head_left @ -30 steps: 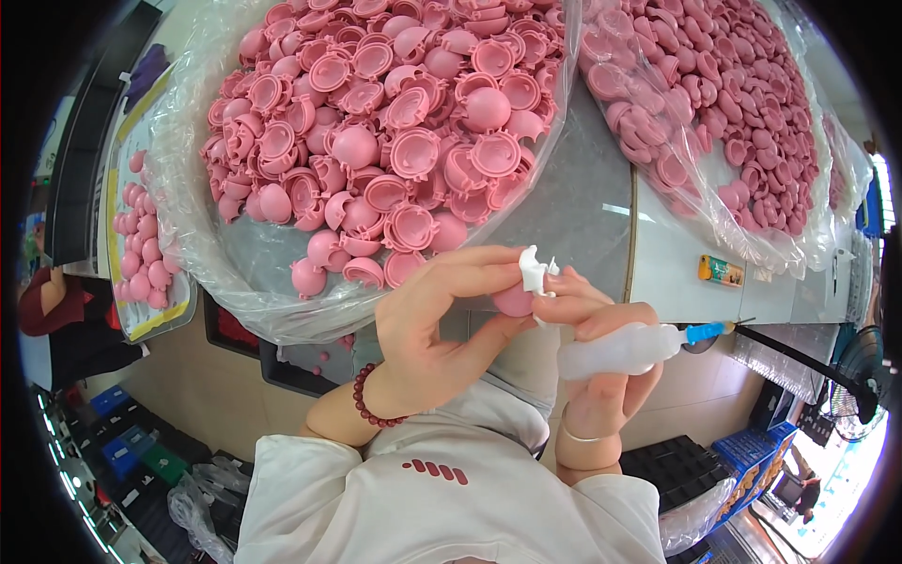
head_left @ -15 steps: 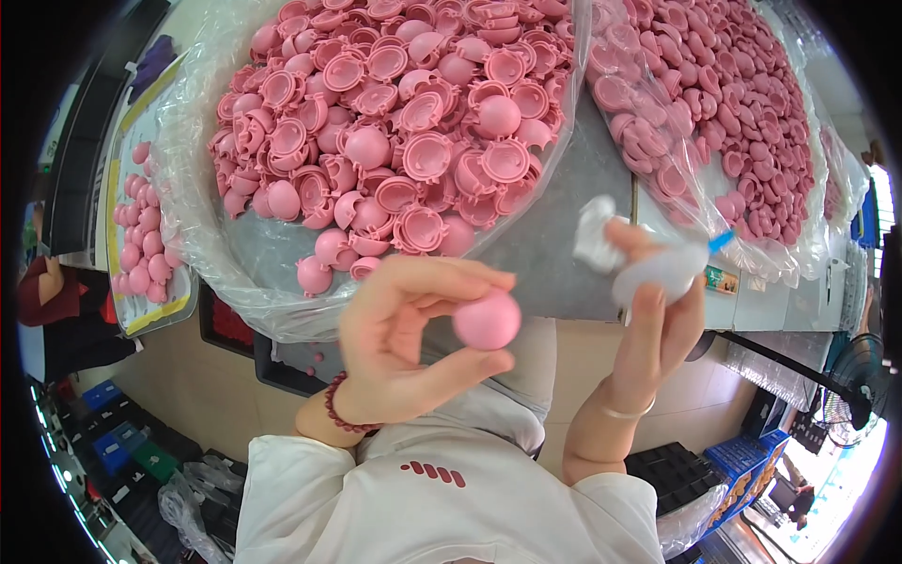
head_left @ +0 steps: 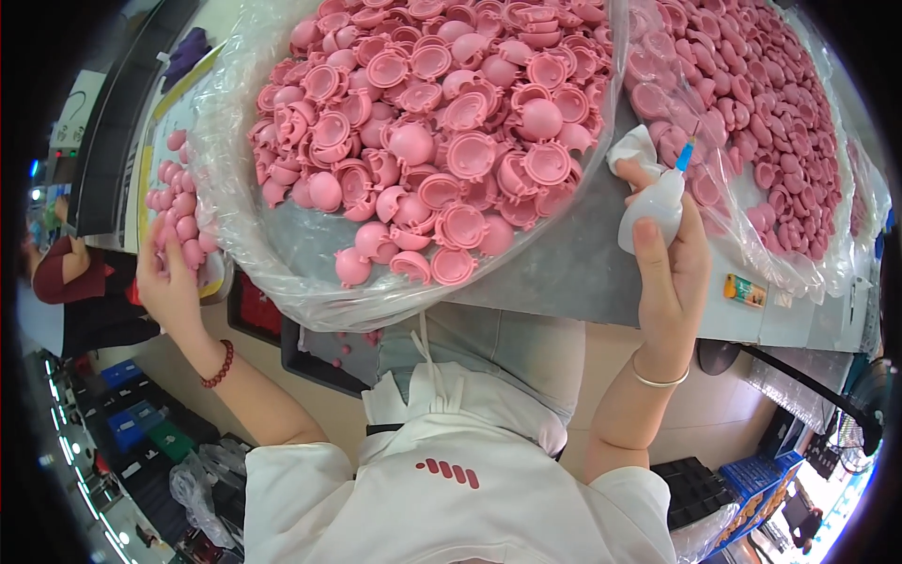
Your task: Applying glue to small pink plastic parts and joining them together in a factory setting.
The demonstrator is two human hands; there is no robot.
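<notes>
At the far left, my left hand reaches over a tray of pink balls. Its thumb and fingertips close round one pink ball at the near end of the group, partly covered by the fingers. On the right, my right hand grips a small white squeeze bottle, its blue needle tip pointing up and away. A crumpled white tissue sticks out by the fingers of that hand. Between my hands lies a big heap of pink half-shells in a clear plastic bag.
A second bag of pink half-shells lies at the far right. On the grey table is a small orange-and-green packet. Below the table edge stands a dark bin with some pink pieces. Another person's arm shows at the left.
My left hand has moved from the middle, with the pink ball, to the tray at the far left. My right hand still holds the bottle, now more upright. The view has shifted slightly.
</notes>
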